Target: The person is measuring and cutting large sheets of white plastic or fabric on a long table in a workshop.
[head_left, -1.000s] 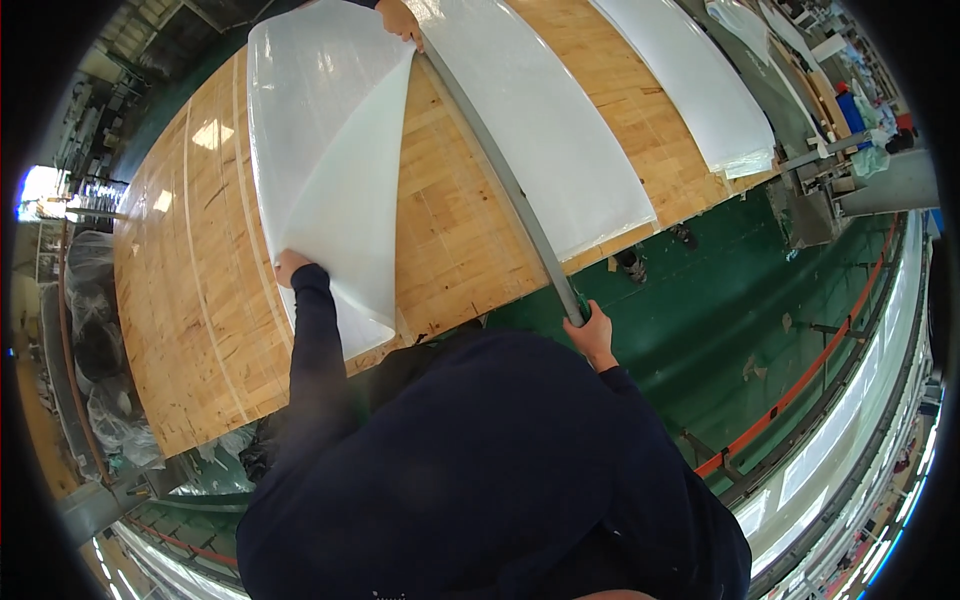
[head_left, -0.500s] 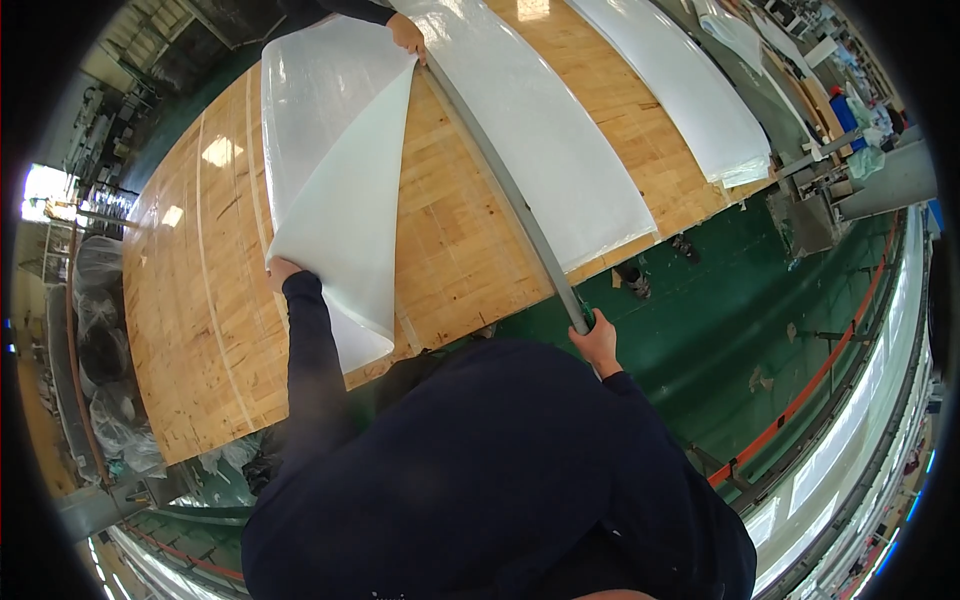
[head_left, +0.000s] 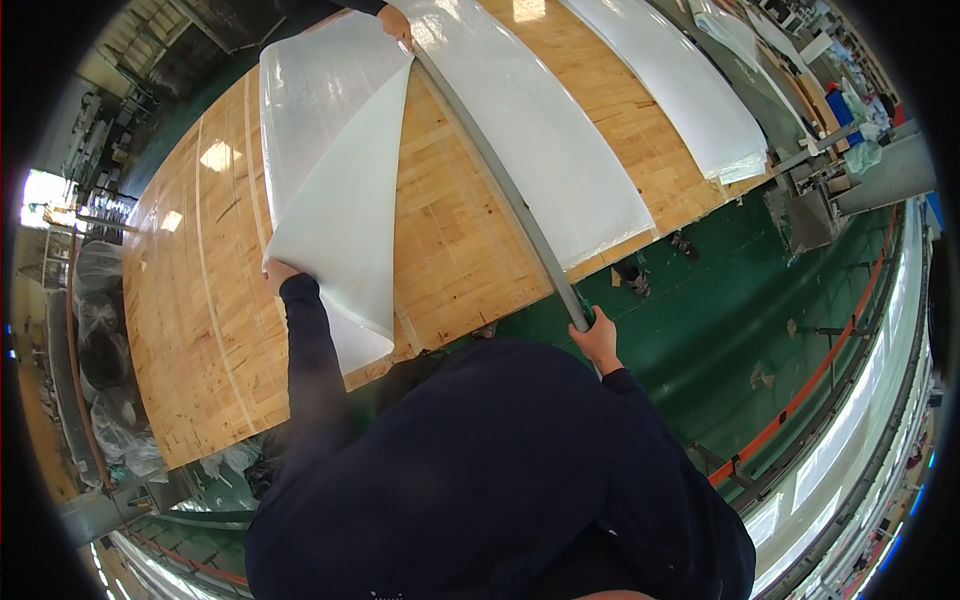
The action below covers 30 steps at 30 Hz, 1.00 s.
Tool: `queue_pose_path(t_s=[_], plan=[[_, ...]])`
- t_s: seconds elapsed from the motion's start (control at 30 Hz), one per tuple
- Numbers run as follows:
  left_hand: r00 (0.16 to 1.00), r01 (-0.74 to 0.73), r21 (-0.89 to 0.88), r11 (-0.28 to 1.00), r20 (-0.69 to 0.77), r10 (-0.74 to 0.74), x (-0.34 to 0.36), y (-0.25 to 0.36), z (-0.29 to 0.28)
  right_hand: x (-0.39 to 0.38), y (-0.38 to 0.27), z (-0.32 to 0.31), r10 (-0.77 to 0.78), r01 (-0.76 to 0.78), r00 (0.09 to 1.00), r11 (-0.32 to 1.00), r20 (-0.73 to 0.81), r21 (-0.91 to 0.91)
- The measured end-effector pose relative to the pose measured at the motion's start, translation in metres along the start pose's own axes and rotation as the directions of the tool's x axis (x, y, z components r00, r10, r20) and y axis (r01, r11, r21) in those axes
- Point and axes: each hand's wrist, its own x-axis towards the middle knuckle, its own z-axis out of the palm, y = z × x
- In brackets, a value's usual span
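Note:
A white translucent sheet [head_left: 335, 230] lies on the wooden table, its near part folded over diagonally. My left hand [head_left: 281, 276] is closed on the left edge of that folded part. In my right hand [head_left: 599, 341] is the near end of a long grey metal bar [head_left: 497, 173], which juts past the table's near edge. A small green part shows beside my fingers; I cannot make out what it is. The bar runs away across the table to another person's hand [head_left: 397, 24], which is at its far end beside the sheet.
A second white sheet stack [head_left: 540, 130] lies right of the bar, and a third white stack [head_left: 690, 90] farther right on the wooden table [head_left: 200, 330]. Plastic-wrapped rolls [head_left: 100, 300] stand at the left. Shoes [head_left: 636, 281] show on the green floor [head_left: 680, 340]; an orange rail [head_left: 800, 400] runs at right.
The other person's hand and the bar's far end have shifted slightly to the left. My hands keep nearly the same places and grips.

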Motion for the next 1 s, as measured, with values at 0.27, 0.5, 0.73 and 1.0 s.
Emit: queue_pose_path(t_s=[0.27, 0.5, 0.73, 1.0], plan=[[1.0, 0.0, -0.016, 1.0, -0.018, -0.001, 0.003, -0.005, -0.007, -0.001, 0.001, 0.002, -0.036, 0.034, 0.998, 0.999, -0.043, -0.039], [0.998, -0.019, 0.156, 0.988, 0.055, 0.011, 0.009, -0.013, -0.022, 0.002, 0.008, 0.006, -0.012, 0.012, 1.0, 1.0, -0.006, -0.022], [0.986, -0.152, 0.335, 0.93, 0.117, 0.119, -0.004, -0.009, -0.031, 0.002, 0.011, 0.008, -0.041, 0.041, 0.999, 0.999, -0.028, -0.011], [0.962, -0.268, 0.432, 0.861, 0.164, 0.217, 0.007, -0.025, -0.049, 0.001, 0.002, 0.002, -0.01, 0.01, 1.0, 1.0, -0.002, -0.017]])
